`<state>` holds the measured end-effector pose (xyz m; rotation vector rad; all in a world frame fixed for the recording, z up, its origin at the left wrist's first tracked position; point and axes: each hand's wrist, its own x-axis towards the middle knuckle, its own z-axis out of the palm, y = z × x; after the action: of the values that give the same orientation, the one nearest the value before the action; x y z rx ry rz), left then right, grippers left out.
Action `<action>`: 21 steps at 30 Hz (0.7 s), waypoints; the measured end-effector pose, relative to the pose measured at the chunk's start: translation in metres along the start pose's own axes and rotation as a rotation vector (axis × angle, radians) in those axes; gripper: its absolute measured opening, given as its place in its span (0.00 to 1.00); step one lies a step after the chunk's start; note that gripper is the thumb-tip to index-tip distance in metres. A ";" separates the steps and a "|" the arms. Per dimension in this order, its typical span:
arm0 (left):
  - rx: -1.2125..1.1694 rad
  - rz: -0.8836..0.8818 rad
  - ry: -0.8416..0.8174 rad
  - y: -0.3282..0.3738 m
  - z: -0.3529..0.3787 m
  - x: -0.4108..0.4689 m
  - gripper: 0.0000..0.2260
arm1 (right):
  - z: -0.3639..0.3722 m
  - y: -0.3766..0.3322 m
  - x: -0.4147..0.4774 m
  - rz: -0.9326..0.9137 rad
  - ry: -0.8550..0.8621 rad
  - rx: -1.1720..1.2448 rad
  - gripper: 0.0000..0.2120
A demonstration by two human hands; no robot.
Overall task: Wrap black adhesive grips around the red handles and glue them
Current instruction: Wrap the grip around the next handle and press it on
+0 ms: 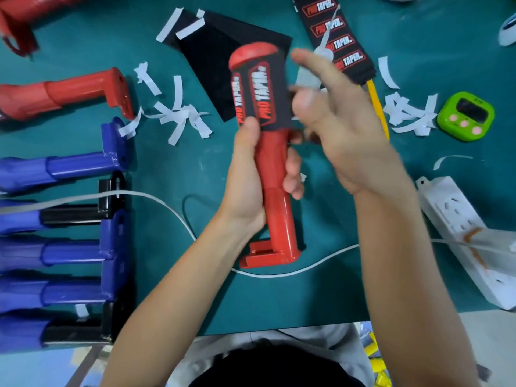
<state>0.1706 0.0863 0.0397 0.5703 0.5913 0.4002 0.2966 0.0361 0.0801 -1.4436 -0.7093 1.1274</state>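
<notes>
Just above the green mat (pixel 321 297), a red handle (pixel 276 219) stands roughly upright in the person's left hand (pixel 251 174). Its bracket end is nearest the body and its rounded cap points away. The left hand's fingers curl round the middle of the shaft, and the thumb presses on the lower edge of a black grip (pixel 262 99) wrapped round the upper part of the handle, just under the cap. The grip shows "PRO TAPER" twice in red and white lettering, running lengthwise along the handle.

The right hand (pixel 335 121) is beside the grip's right edge, fingers spread and mostly straight. It is motion-blurred, so I cannot tell whether it touches the grip.

Behind the right hand lies a stack of grips (pixel 332 32), black, with "PRO TAPER." repeated in a column of red-outlined labels. A plain black sheet (pixel 217 60) lies on the mat behind the handle, and white backing strips (pixel 178 115) are scattered around it. A yellow pencil (pixel 378 107) lies next to the stack. A lime-green timer (pixel 466 115) with pink buttons sits at the right; its display cannot be read. A white power strip (pixel 458 219) lies near the right edge of the mat.

At the left, a second red handle (pixel 69 93) lies flat above a row of blue handles (pixel 72 166), and a white cable (pixel 156 199) crosses the mat.
</notes>
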 end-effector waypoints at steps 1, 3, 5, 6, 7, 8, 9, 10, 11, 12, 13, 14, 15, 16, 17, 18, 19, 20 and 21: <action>-0.047 0.000 0.014 0.002 -0.001 0.002 0.29 | 0.001 0.009 -0.006 0.054 -0.036 0.019 0.35; -0.080 0.032 0.092 0.002 -0.003 0.005 0.30 | 0.007 0.028 -0.015 0.111 -0.111 -0.121 0.42; -0.038 0.033 0.155 0.002 -0.002 0.007 0.27 | 0.013 0.038 -0.017 0.084 -0.122 -0.285 0.43; 0.019 0.030 0.166 0.002 -0.003 0.007 0.25 | 0.015 0.038 -0.017 0.081 -0.104 -0.324 0.40; 0.118 0.027 0.185 0.005 -0.006 0.007 0.24 | 0.016 0.037 -0.017 0.073 -0.091 -0.349 0.35; 0.246 0.036 0.199 0.010 -0.008 0.007 0.23 | 0.016 0.033 -0.016 0.061 -0.087 -0.360 0.29; 0.409 0.053 0.223 0.016 -0.010 0.007 0.23 | 0.015 0.031 -0.016 0.044 -0.083 -0.362 0.26; 0.596 0.076 0.269 0.023 -0.013 0.007 0.24 | 0.014 0.028 -0.016 0.025 -0.073 -0.374 0.23; 0.792 0.115 0.346 0.030 -0.017 0.006 0.24 | 0.013 0.024 -0.015 0.012 -0.053 -0.422 0.22; 0.939 0.161 0.432 0.037 -0.021 0.005 0.23 | 0.013 0.020 -0.014 -0.001 -0.023 -0.512 0.23; 0.993 0.205 0.471 0.042 -0.026 0.003 0.20 | 0.012 0.017 -0.013 -0.015 0.009 -0.635 0.26; 0.951 0.236 0.432 0.046 -0.030 0.002 0.17 | 0.010 0.015 -0.012 -0.025 0.037 -0.774 0.31; 0.871 0.249 0.359 0.048 -0.035 0.000 0.18 | 0.009 0.013 -0.011 -0.035 0.061 -0.898 0.35; 0.791 0.279 0.295 0.049 -0.040 0.000 0.24 | 0.009 0.011 -0.010 -0.051 0.076 -0.982 0.37; 0.766 0.327 0.281 0.049 -0.047 0.000 0.32 | 0.010 0.010 -0.008 -0.069 0.077 -1.040 0.38; 0.806 0.379 0.315 0.049 -0.053 0.001 0.40 | 0.010 0.012 -0.006 -0.084 0.065 -1.099 0.38; 0.897 0.431 0.359 0.049 -0.058 0.001 0.46 | 0.010 0.015 -0.003 -0.096 0.046 -1.160 0.37; 1.007 0.471 0.385 0.049 -0.062 0.001 0.47 | 0.011 0.019 -0.001 -0.107 0.028 -1.214 0.36; 1.102 0.495 0.382 0.049 -0.065 0.001 0.41 | 0.012 0.024 0.000 -0.123 0.023 -1.257 0.35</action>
<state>0.1215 0.1493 0.0238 1.7412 1.0371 0.6454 0.2813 0.0357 0.0575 -2.3595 -1.6141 0.4977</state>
